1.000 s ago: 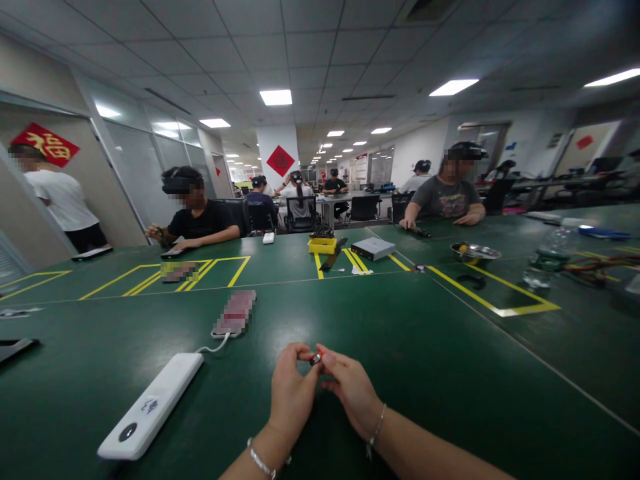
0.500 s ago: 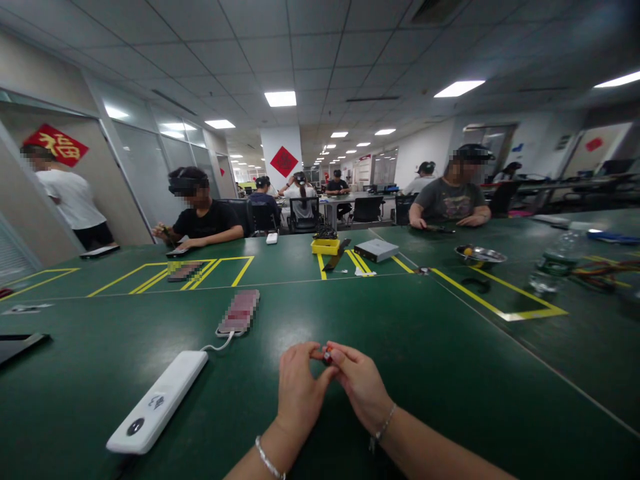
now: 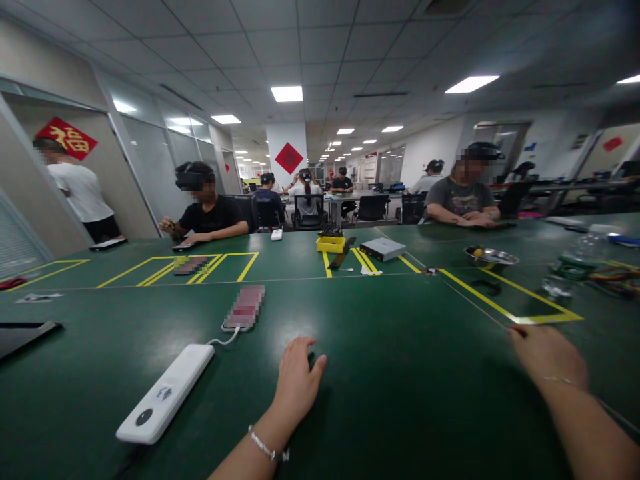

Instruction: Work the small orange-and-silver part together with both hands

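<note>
Over the green table (image 3: 400,400), my left hand (image 3: 299,377) is empty, thumb and fingers apart and slightly curled. A white power bank (image 3: 167,393) lies to its left, joined by a short white cable (image 3: 227,340) to a phone (image 3: 244,308) with a blurred screen. Far to the right, my right hand (image 3: 553,357) is closed in a pinch near a corner of yellow tape (image 3: 547,317). A dark reddish speck shows at its fingertips, too small and blurred to name. Bracelets circle both wrists.
Beyond my right hand stand a plastic bottle (image 3: 575,263), a metal dish (image 3: 493,256) and a bundle of wires (image 3: 620,283). A yellow box (image 3: 331,245) and a grey box (image 3: 383,249) lie mid-table. Two people (image 3: 210,210) sit across the table.
Both hands were together, fingering a small red piece. My right hand has swung far to the right. My left hand stays near its place, its fingers now apart and empty.
</note>
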`<move>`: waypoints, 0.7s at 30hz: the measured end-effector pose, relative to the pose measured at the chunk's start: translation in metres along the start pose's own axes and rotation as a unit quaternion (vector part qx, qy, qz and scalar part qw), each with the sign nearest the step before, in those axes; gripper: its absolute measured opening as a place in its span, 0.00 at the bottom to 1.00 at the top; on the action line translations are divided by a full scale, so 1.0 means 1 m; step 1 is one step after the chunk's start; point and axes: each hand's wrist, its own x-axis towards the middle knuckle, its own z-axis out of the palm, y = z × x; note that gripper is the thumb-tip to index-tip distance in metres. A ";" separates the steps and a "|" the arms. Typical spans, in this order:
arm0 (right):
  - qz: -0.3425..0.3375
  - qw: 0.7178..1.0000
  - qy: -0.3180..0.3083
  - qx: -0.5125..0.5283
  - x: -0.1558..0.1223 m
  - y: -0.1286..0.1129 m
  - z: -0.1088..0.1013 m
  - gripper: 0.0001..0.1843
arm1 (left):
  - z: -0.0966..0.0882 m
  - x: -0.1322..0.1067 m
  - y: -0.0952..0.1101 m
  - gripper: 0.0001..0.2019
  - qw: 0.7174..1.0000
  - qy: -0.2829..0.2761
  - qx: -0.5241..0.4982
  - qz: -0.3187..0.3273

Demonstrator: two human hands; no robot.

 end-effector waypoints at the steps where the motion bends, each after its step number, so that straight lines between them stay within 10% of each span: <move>1: 0.045 0.999 -0.019 -0.007 0.002 0.014 0.000 0.19 | 0.000 -0.001 0.001 0.16 1.000 -0.004 -0.002 0.000; 9: 0.259 0.962 -0.004 0.083 0.011 0.056 0.019 0.12 | -0.002 -0.002 -0.002 0.16 0.999 -0.037 0.011 -0.018; 16: 0.246 0.966 0.023 0.077 0.006 0.064 0.026 0.24 | 0.000 -0.003 -0.002 0.14 0.998 -0.051 0.027 -0.020; 21: 0.039 0.991 0.122 -0.030 -0.014 -0.013 0.008 0.26 | 0.001 -0.003 -0.002 0.15 0.997 -0.059 0.046 -0.008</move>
